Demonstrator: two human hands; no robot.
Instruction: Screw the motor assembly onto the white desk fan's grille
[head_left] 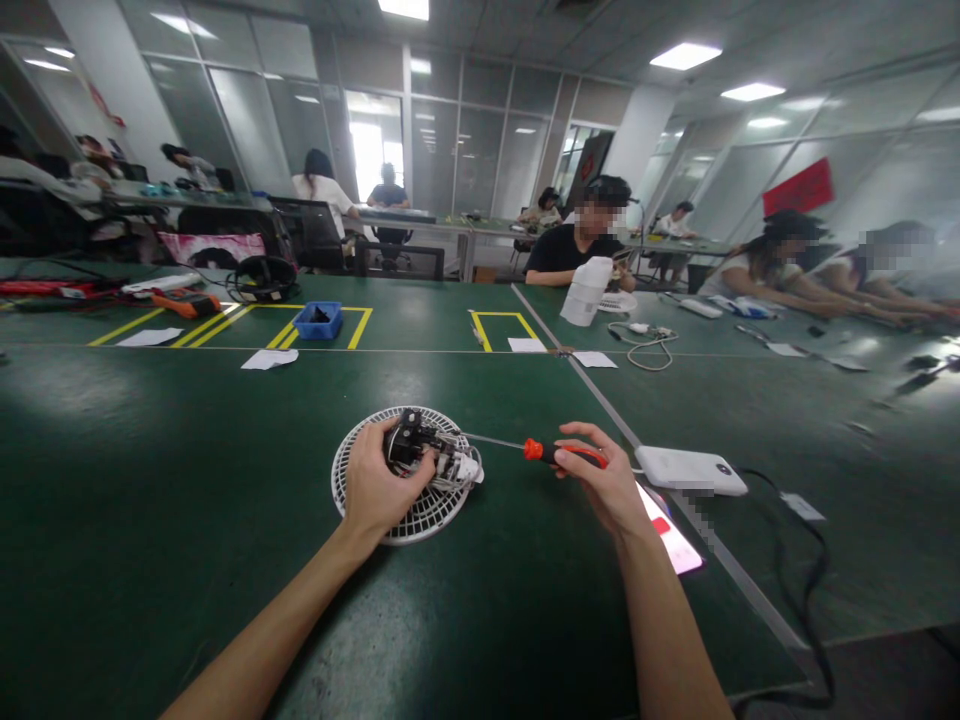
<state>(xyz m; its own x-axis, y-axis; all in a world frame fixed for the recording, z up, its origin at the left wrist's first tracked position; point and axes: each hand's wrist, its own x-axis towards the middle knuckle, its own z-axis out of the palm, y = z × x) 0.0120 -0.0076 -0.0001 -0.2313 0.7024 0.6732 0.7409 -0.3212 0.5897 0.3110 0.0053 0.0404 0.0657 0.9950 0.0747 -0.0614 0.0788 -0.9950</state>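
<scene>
1. At the centre of the frame, I have the black-and-white mechanism (409,438) over a white round grille (442,510); whether it rests there or is lifted, I cannot tell.
2. Left of centre, my left hand (377,480) grips the mechanism between thumb and fingers, hiding part of it.
3. Right of centre, my right hand (606,482) holds the screwdriver (535,450) by its handle, its shaft reaching the mechanism's right side; the tip is too small to read.
4. I judge the work partway: inner parts show bare, yet hang together. Screws done or left, I cannot count.
5. Beside the right wrist, a lit phone (681,543) and white device (690,470) crowd my elbow room.
6. Farther out, a blue bin (318,322) sits upper left; a white container (585,292) stands upper right, before a person (553,260) in dark clothing.
</scene>
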